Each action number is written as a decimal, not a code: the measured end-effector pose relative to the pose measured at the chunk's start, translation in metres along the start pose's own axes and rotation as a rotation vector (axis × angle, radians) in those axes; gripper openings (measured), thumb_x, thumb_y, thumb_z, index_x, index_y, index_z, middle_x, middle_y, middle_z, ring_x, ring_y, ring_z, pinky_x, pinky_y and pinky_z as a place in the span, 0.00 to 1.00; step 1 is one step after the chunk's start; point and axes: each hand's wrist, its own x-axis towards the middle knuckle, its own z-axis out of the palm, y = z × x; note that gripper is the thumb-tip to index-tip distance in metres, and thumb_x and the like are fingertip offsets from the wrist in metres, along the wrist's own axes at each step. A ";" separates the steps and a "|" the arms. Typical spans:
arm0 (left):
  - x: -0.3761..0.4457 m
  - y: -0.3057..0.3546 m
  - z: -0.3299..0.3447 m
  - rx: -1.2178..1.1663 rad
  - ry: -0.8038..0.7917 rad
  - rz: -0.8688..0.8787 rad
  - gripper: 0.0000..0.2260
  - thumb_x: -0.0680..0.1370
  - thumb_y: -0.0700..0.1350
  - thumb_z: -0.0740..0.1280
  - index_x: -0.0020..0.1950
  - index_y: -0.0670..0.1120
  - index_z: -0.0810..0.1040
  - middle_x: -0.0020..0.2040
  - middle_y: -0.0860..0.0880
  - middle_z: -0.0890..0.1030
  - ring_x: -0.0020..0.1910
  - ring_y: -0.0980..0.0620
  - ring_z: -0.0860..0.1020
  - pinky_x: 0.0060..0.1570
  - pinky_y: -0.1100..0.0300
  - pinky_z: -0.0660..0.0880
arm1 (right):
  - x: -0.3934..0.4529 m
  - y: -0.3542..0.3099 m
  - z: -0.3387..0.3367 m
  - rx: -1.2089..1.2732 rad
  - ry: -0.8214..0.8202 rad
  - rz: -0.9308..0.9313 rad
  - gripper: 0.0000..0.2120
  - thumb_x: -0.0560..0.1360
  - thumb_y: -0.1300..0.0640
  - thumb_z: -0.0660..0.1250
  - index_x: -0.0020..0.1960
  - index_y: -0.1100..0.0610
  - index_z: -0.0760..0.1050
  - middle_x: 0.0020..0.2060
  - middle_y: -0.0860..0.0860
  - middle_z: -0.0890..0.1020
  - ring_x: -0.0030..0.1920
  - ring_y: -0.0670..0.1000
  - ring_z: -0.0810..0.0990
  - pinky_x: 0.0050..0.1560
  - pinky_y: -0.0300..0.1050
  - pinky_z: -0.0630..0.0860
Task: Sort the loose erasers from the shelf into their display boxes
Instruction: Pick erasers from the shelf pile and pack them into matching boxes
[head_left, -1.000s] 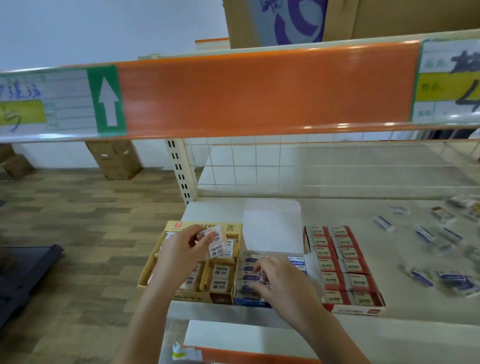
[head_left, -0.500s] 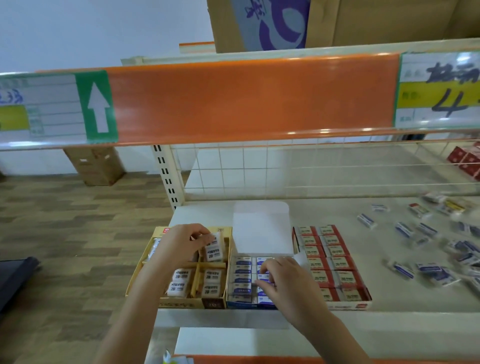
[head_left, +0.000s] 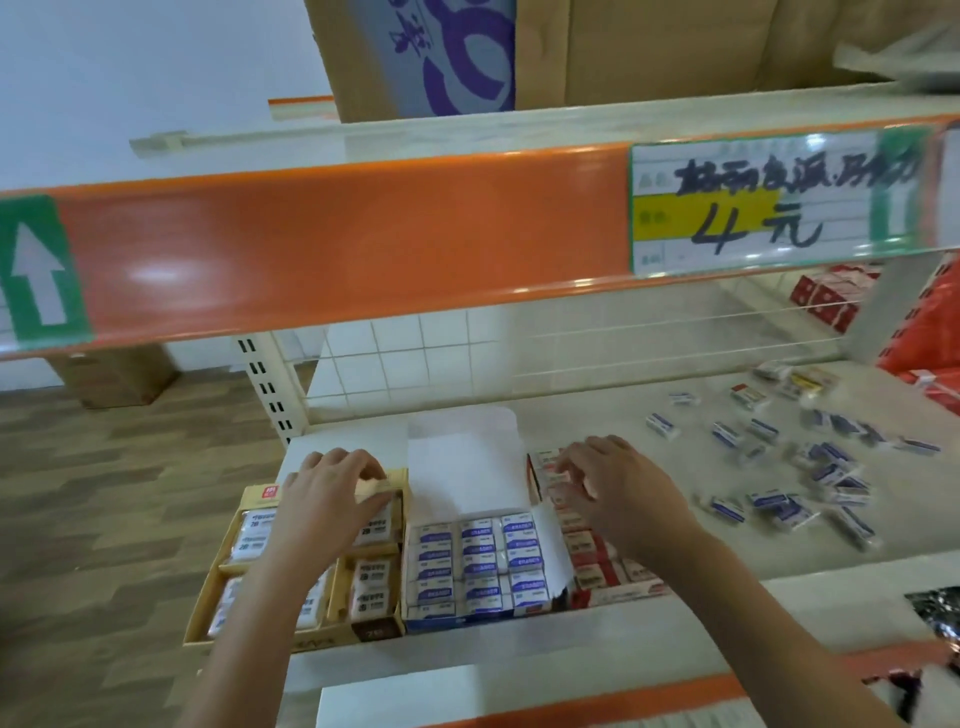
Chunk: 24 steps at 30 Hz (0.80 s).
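Observation:
Three display boxes stand side by side at the shelf's front left. In the yellow box (head_left: 260, 494) lie white 2B erasers. My left hand (head_left: 324, 506) is over its back right compartment, fingers curled, pinching a white eraser (head_left: 376, 527) that sits low in that compartment. The blue box (head_left: 457, 619), with its white lid flap (head_left: 462, 462) up, is packed with blue-striped erasers. My right hand (head_left: 621, 499) hovers over the back of the red box (head_left: 597, 577), fingers spread and empty. Several loose erasers (head_left: 831, 470), mostly blue-striped, are scattered on the shelf to the right.
The upper shelf's orange rail (head_left: 337, 244) with a price label (head_left: 769, 208) hangs low over the work area. A wire grid (head_left: 649, 338) closes the back. Red packages (head_left: 924, 332) stand at the far right. A cardboard box (head_left: 114, 374) sits on the wooden floor, left.
My left hand lowered the white eraser into the yellow box's back right compartment. My right hand left the blue box and moved right, over the red box. The view swung rightwards.

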 end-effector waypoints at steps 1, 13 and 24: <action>0.004 0.008 -0.001 -0.017 0.006 0.017 0.12 0.76 0.56 0.64 0.57 0.54 0.74 0.57 0.54 0.76 0.58 0.51 0.70 0.55 0.56 0.66 | 0.002 0.006 -0.004 0.007 -0.001 0.008 0.10 0.78 0.49 0.59 0.57 0.50 0.73 0.48 0.44 0.75 0.49 0.43 0.69 0.47 0.35 0.65; 0.036 0.183 0.021 -0.265 0.050 0.301 0.10 0.79 0.54 0.61 0.55 0.52 0.77 0.56 0.54 0.79 0.58 0.52 0.72 0.57 0.56 0.66 | -0.013 0.108 -0.044 -0.041 -0.096 0.161 0.09 0.77 0.52 0.63 0.54 0.55 0.76 0.49 0.50 0.78 0.50 0.49 0.75 0.51 0.41 0.69; 0.041 0.313 0.082 -0.223 -0.064 0.446 0.13 0.79 0.54 0.61 0.57 0.50 0.77 0.55 0.52 0.80 0.55 0.51 0.74 0.55 0.56 0.70 | -0.071 0.227 -0.072 -0.005 -0.039 0.339 0.06 0.75 0.54 0.66 0.49 0.55 0.78 0.42 0.48 0.79 0.44 0.48 0.78 0.44 0.39 0.72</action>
